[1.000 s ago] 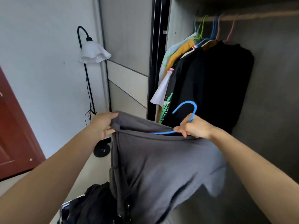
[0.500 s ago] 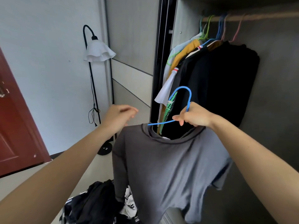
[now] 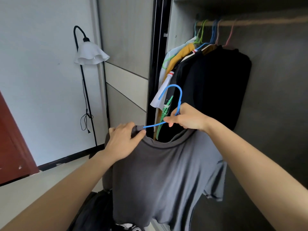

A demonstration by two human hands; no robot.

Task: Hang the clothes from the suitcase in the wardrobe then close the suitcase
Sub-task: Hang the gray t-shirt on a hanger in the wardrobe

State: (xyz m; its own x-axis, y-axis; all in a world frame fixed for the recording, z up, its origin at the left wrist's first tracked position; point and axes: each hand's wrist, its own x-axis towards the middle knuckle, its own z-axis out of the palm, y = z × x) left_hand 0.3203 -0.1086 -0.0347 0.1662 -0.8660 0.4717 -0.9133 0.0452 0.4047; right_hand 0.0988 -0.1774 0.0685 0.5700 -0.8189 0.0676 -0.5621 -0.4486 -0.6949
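Head view, left to right: a lamp (image 3: 90, 54) stands by the wall. The left hand (image 3: 123, 142) has its fingers curled round the shoulder of the grey shirt (image 3: 163, 177), pinching the cloth over the left tip of the blue hanger (image 3: 153, 125). The shirt hangs below both hands, in front of the open wardrobe (image 3: 275, 114) and above a heap of dark clothes (image 3: 93, 210). The hanger's bar runs left to right and dips toward the left hand. The right hand (image 3: 188, 117) is clamped on the hanger's neck, hook upright. The rail (image 3: 266, 22) lies up and to the right, nearer the right hand, with bare rail right of the hung clothes (image 3: 216, 80). The lift likely falls to that hand.
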